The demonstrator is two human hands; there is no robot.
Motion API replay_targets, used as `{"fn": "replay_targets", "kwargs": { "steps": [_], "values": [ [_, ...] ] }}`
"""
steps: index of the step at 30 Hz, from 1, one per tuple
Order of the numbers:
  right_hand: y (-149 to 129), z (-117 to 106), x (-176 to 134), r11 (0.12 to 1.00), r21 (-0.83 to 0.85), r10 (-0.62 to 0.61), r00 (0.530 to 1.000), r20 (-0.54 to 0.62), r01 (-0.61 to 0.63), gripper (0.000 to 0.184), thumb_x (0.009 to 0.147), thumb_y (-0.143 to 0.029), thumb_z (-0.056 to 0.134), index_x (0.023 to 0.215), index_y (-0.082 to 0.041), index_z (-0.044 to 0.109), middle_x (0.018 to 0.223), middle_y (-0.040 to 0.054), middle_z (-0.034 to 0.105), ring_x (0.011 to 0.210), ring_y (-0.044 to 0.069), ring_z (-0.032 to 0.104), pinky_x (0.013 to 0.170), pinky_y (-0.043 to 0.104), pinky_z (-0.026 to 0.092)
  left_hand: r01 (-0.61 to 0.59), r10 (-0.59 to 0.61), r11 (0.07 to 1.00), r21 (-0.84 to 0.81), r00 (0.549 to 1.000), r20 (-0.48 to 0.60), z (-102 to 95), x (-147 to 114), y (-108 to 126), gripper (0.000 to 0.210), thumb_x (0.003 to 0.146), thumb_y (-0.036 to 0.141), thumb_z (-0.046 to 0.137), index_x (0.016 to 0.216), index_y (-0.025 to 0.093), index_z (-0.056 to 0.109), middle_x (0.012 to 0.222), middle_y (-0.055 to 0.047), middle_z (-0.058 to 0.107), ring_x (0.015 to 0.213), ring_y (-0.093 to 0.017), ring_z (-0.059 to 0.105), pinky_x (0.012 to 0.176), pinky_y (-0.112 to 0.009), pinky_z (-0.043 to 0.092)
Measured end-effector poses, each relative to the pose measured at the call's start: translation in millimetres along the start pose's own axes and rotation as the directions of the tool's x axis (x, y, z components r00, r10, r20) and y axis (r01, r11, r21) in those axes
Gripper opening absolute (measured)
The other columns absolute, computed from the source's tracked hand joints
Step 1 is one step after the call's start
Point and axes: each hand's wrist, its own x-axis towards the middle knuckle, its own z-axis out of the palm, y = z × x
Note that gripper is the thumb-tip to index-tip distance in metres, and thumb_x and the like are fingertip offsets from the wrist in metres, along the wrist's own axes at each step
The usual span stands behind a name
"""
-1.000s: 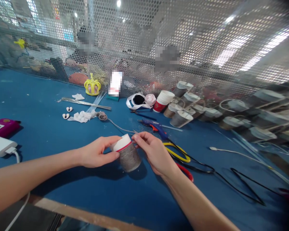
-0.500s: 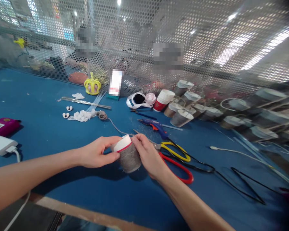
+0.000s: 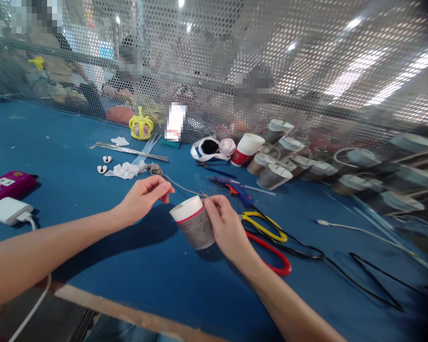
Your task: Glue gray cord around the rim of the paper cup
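My right hand [image 3: 225, 222] grips a paper cup [image 3: 196, 230] at its right side, thumb near the rim. Grey yarn is wound around most of the cup, leaving a white band and a red line at the tilted top. A grey yarn strand [image 3: 181, 187] runs from the cup's rim back to a small yarn ball [image 3: 154, 169]. To the left of the cup, apart from it, my left hand [image 3: 146, 197] has its fingers curled together close to the strand. Whether they pinch anything is hidden.
Scissors [image 3: 266, 227] with yellow and red handles and a blue glue gun [image 3: 231, 186] lie right of the cup. Behind are stacked paper cups [image 3: 248, 148], several yarn-wrapped cups [image 3: 274, 175], a phone [image 3: 175, 122] and a yellow crown [image 3: 141, 126]. A purple power strip [image 3: 16, 187] lies left.
My left hand has let go of the cup and moved up and left, toward the yarn strand. The right hand keeps hold of the cup, whose wrapped side shows more.
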Motion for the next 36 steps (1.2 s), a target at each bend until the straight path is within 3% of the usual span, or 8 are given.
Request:
{"fn": "replay_targets", "kwargs": {
  "steps": [4,9,14,18,23,28,32,36],
  "values": [
    [0,3,-4,0.978,-0.151,-0.152,0.988,-0.031,0.146,0.017,0.085,-0.035,0.033,0.079,-0.020,0.040,0.068,0.0008,0.050,0.058,0.014,0.047,0.053,0.026,0.036,0.024,-0.029,0.997,0.072,0.998,0.063,2.2,1,-4,0.038,0.084,0.037,0.037,0.057,0.013,0.049,0.053,0.002,0.049,0.053,-0.008,0.045,0.058,-0.023,0.037],
    [3,7,-6,0.926,-0.264,-0.294,0.955,-0.049,0.271,0.014,0.085,-0.031,0.032,0.081,-0.019,0.039,0.080,0.0062,0.053,0.068,0.016,0.051,0.062,0.029,0.040,-0.027,0.020,0.996,0.087,0.997,0.078,6.6,-3,-3,0.018,0.075,0.030,0.053,0.069,0.013,0.049,0.063,0.003,0.051,0.058,-0.007,0.046,0.055,-0.019,0.037],
    [6,8,-5,0.908,-0.292,-0.333,0.941,-0.065,0.301,0.014,0.085,-0.030,0.033,0.081,-0.019,0.040,0.078,0.0062,0.053,0.068,0.016,0.052,0.060,0.029,0.041,0.024,-0.031,0.993,0.117,0.998,0.056,4.9,-3,-6,0.027,0.077,0.035,0.048,0.062,0.014,0.047,0.046,0.005,0.047,0.045,-0.006,0.041,0.049,-0.019,0.034],
    [5,8,-5,0.903,-0.310,-0.331,0.941,-0.063,0.297,0.014,0.086,-0.029,0.033,0.081,-0.019,0.041,0.076,0.0055,0.053,0.067,0.016,0.052,0.059,0.029,0.042,0.038,-0.057,0.987,0.153,0.991,0.117,5.5,-3,-5,0.046,0.085,0.041,0.028,0.057,0.012,0.052,0.048,0.001,0.050,0.049,-0.009,0.046,0.054,-0.021,0.038],
    [1,12,-8,0.868,-0.360,-0.385,0.922,-0.049,0.343,0.012,0.086,-0.028,0.032,0.078,-0.020,0.038,0.081,0.0066,0.053,0.066,0.016,0.053,0.059,0.030,0.042,-0.075,0.009,0.952,0.298,0.976,0.218,13.8,-10,4,0.027,0.070,0.035,0.057,0.086,0.013,0.057,0.084,-0.002,0.060,0.077,-0.014,0.052,0.073,-0.024,0.040],
    [-1,19,-12,0.832,-0.412,-0.406,0.914,0.009,0.373,0.011,0.085,-0.025,0.032,0.075,-0.021,0.034,0.084,0.0075,0.053,0.071,0.017,0.054,0.058,0.030,0.042,0.015,-0.104,0.966,0.257,0.935,0.338,21.9,-16,3,0.024,0.069,0.032,0.057,0.080,0.011,0.055,0.069,0.001,0.056,0.063,-0.011,0.049,0.058,-0.021,0.040],
    [-3,18,-13,0.852,-0.367,-0.394,0.919,0.022,0.374,0.010,0.084,-0.023,0.034,0.074,-0.021,0.035,0.087,0.0076,0.051,0.076,0.017,0.053,0.064,0.031,0.042,0.025,-0.097,0.979,0.203,0.931,0.351,22.5,-16,0,0.019,0.071,0.028,0.054,0.078,0.010,0.054,0.068,0.002,0.053,0.062,-0.010,0.047,0.059,-0.020,0.039],
    [-6,13,-14,0.913,-0.173,-0.374,0.928,0.014,0.370,0.012,0.084,-0.022,0.037,0.072,-0.020,0.039,0.090,0.0067,0.050,0.084,0.015,0.050,0.075,0.029,0.040,-0.016,-0.057,0.981,0.193,0.930,0.364,21.4,-15,-1,0.015,0.072,0.026,0.054,0.074,0.011,0.053,0.067,0.002,0.052,0.062,-0.010,0.045,0.059,-0.019,0.038]
  ]
}}
